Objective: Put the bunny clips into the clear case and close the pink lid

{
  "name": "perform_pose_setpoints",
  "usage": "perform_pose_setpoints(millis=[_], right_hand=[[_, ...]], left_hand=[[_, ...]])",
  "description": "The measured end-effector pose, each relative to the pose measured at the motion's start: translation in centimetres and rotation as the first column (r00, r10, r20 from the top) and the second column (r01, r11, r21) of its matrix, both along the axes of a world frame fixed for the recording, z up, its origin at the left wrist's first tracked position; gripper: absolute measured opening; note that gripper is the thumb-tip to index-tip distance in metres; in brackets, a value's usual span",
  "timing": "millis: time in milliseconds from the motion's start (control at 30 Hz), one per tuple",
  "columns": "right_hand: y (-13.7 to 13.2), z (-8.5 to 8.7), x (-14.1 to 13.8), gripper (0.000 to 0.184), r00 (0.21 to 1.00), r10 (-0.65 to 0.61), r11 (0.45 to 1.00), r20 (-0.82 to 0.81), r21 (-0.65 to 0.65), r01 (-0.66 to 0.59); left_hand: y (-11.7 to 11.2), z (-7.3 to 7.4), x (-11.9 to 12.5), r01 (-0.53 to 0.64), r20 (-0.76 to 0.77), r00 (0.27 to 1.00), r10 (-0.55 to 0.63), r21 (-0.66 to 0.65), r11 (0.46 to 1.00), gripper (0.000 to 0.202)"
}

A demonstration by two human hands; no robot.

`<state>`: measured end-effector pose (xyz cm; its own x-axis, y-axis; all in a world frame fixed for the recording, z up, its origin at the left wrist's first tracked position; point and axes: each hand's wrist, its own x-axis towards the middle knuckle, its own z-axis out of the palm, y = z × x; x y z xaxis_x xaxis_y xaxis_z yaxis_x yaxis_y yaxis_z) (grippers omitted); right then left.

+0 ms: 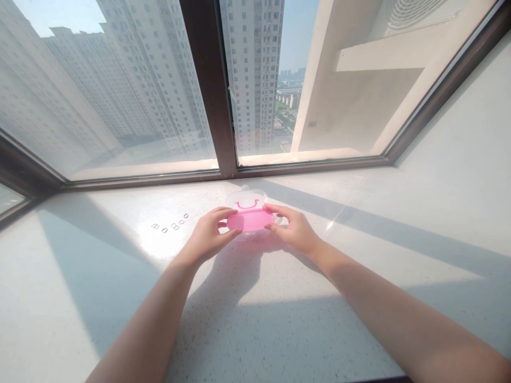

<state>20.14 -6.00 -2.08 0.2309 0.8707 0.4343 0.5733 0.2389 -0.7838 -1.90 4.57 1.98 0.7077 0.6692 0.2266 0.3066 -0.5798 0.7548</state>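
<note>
Where your two hands meet the work, one pink box (250,221) lies directly between them, its long axis running across from your left hand (211,231) to your right hand (293,226). Neither hand is clearly the nearer; each is at one end. Your left thumb and fingers are clamped on the left end, and your right thumb and fingers on the right end, the thumbs toward you and the fingers on the far side. The hands themselves are apart, with the box spanning the gap.

Count: one box; one clear lid (245,196), raised behind the box on the side away from you; one pink handle (247,207), a curved piece on that lid. Small rings (175,227) lie beyond the outer side of your left hand, near it and untouched; six are counted, though two appear to touch or overlap, so the figure is not certain. The rings rest on a pale speckled sill (247,330). Whether the box rests on it or is held just above it, you cannot tell.
</note>
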Motion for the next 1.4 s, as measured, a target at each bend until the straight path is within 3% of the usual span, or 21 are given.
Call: perform_pose_setpoints(millis=[167,400,667,1033,1400], right_hand=[[0.2,0.0,-0.2,0.04,1.0,0.029,1.0,-0.008,0.005,-0.029],[0.3,0.2,-0.1,0.038,1.0,0.028,0.999,-0.007,-0.036,-0.028],[0.2,0.6,-0.2,0.039,0.999,0.027,0.998,0.017,-0.066,-0.025],[-0.1,0.1,-0.4,0.046,0.999,0.006,1.0,-0.04,-0.03,-0.007],[-0.1,0.0,-0.1,0.028,0.996,-0.078,0.997,-0.039,0.005,0.078]], left_hand=[[0.3,0.0,0.0,-0.004,-0.054,0.999,0.004,-0.009,1.0,0.05],[0.0,0.3,0.2,-0.028,-0.049,0.999,0.024,-0.085,0.996,0.045],[-0.3,0.9,0.3,-0.132,-0.136,0.985,0.107,-0.191,0.973,0.054],[0.7,0.3,-0.7,-0.031,-0.037,0.999,0.023,-0.23,0.973,0.047],[0.8,1.0,-1.4,-0.066,-0.079,0.996,0.053,-0.175,0.982,0.038]])
